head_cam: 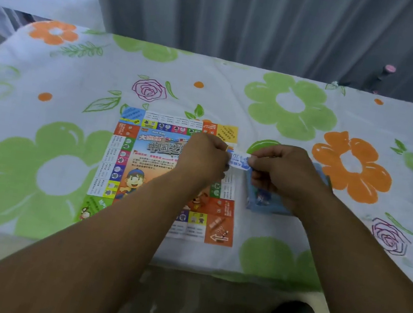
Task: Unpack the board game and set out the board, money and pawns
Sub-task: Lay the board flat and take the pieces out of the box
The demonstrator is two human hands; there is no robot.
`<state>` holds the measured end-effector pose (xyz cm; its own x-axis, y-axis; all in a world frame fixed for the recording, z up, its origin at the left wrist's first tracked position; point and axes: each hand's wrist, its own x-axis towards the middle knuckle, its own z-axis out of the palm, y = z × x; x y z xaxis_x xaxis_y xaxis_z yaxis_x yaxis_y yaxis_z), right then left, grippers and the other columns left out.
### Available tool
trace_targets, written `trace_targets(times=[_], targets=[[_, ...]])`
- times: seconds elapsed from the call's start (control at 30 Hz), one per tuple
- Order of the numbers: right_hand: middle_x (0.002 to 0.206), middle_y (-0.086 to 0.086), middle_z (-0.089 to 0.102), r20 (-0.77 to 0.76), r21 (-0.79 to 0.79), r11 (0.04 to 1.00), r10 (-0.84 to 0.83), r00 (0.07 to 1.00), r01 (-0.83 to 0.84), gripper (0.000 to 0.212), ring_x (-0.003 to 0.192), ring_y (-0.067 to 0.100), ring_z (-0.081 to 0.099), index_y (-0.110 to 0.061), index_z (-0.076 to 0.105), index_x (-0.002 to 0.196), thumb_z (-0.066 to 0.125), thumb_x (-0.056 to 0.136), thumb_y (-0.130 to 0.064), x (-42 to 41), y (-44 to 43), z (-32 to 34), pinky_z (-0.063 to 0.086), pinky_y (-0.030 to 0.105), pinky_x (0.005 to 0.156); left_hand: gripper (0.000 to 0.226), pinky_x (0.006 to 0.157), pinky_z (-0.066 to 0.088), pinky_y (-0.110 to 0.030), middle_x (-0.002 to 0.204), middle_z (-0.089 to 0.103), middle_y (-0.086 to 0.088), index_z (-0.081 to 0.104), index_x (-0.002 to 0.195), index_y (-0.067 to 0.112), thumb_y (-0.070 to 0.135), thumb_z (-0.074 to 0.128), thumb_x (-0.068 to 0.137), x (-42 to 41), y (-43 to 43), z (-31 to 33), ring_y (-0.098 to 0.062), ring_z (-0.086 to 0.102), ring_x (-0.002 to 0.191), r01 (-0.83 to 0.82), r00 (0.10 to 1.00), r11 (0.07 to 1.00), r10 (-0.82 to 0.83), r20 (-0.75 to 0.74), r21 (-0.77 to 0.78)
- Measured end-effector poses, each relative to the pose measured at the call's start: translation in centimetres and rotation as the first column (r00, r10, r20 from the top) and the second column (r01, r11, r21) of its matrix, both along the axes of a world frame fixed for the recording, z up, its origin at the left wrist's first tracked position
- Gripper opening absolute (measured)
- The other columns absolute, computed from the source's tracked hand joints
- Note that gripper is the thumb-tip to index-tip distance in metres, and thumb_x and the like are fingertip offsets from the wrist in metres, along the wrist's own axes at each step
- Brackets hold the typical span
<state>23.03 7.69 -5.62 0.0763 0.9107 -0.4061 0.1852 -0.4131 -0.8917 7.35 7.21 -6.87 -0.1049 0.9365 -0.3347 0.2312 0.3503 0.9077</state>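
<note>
The colourful paper game board lies unfolded flat on the flowered cloth, partly covered by my left forearm. Both hands hover over its right edge. My left hand and my right hand each pinch one end of a small blue-and-white stack of paper money held between them. Under my right hand the blue game box rests on the cloth just right of the board. No pawns are visible.
The table wears a white cloth printed with green and orange flowers. Grey curtains hang behind its far edge. A dark stand with a pink top rises at the back right. The table's near edge runs just below the board.
</note>
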Motion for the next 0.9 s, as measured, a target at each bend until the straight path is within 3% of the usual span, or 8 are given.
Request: trace_targets(times=[0.2,0.5,0.6,0.67,0.77,0.9], targets=[[0.067,0.016,0.065,-0.084,0.012,0.999,-0.041,0.996,0.042,0.018,0.054,0.019,0.062,0.008,0.066,0.089,0.079,0.082,-0.002,-5.6,0.7,-1.3,0.057,0.027,0.052,0.016,0.074,0.060,-0.054,0.070,0.066,-0.012,0.064,0.074,0.010,0.002,0.070,0.087,-5.0,0.3,-0.9,-0.035,0.072,0.074,-0.195,0.981,0.980,0.195,0.019,0.024],[0.079,0.012,0.066,-0.113,0.024,0.997,-0.069,0.991,0.072,0.015,0.062,0.017,0.059,0.002,0.068,0.097,0.076,0.085,-0.003,-13.6,1.4,-3.6,0.052,0.026,0.054,0.014,0.073,0.061,-0.050,0.066,0.067,-0.013,0.068,0.072,0.004,0.003,0.072,0.085,-11.2,-0.1,-2.8,-0.027,0.067,0.064,-0.374,0.927,0.927,0.373,0.047,0.010],[0.082,0.012,0.067,-0.111,0.000,0.998,-0.061,0.992,0.062,0.016,0.065,0.017,0.061,0.002,0.067,0.100,0.075,0.087,-0.005,-15.7,1.4,-4.4,0.055,0.026,0.057,0.018,0.064,0.061,-0.046,0.069,0.068,-0.015,0.067,0.067,0.008,0.002,0.073,0.084,-12.9,0.0,-3.6,-0.030,0.067,0.064,-0.426,0.904,0.904,0.426,0.038,-0.013],[0.082,0.012,0.067,-0.105,-0.017,0.999,-0.046,0.993,0.044,0.014,0.066,0.018,0.062,0.002,0.067,0.100,0.073,0.088,-0.003,-16.8,1.5,-5.0,0.059,0.029,0.061,0.015,0.061,0.061,-0.043,0.074,0.070,-0.016,0.069,0.069,0.008,0.004,0.073,0.083,-14.0,0.3,-4.1,-0.035,0.070,0.069,-0.451,0.892,0.892,0.452,0.009,-0.037],[0.090,0.016,0.069,-0.054,-0.010,0.999,-0.051,0.997,0.050,0.010,0.073,0.023,0.066,0.002,0.066,0.098,0.069,0.088,0.002,-18.2,1.9,-5.8,0.063,0.039,0.069,0.013,0.071,0.062,-0.048,0.075,0.073,-0.013,0.070,0.069,0.010,0.007,0.075,0.081,-15.4,0.7,-5.0,-0.034,0.072,0.077,-0.479,0.877,0.877,0.478,-0.042,-0.037],[0.086,0.011,0.071,0.084,0.061,0.997,-0.055,0.995,0.050,0.012,0.081,0.028,0.071,-0.009,0.067,0.080,0.070,0.086,0.001,-19.5,2.7,-7.2,0.062,0.050,0.072,0.013,0.071,0.061,-0.046,0.075,0.072,-0.008,0.070,0.070,0.011,0.012,0.074,0.083,-15.8,1.5,-5.3,-0.029,0.072,0.075,-0.458,0.874,0.889,0.453,-0.178,0.011]])
